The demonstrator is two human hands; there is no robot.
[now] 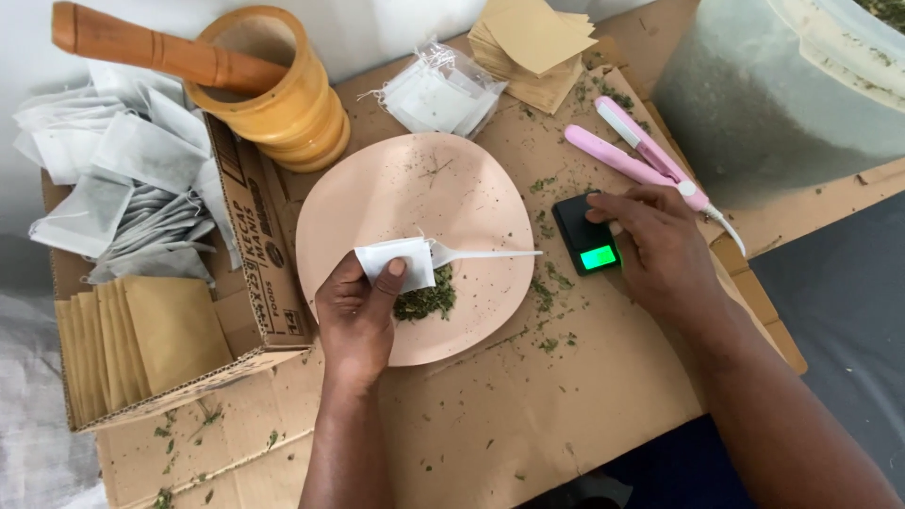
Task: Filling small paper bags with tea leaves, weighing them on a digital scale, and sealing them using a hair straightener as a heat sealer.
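Over the pink plate (377, 193), left hand (356, 320) pinches a white sachet (396, 261).

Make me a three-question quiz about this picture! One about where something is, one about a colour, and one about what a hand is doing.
1. Where is the pile of dried green herbs?
A. In the wooden mortar
B. On the round pink plate
C. Inside the cardboard box

2. What colour is the lit screen on the small black scale?
A. Green
B. Red
C. Blue

3. What is the left hand doing?
A. Resting flat and empty
B. Gripping the wooden pestle
C. Holding a small white sachet

Answers:
1. B, the herbs lie on the pink plate.
2. A, the screen glows green.
3. C, thumb and fingers pinch the white sachet.
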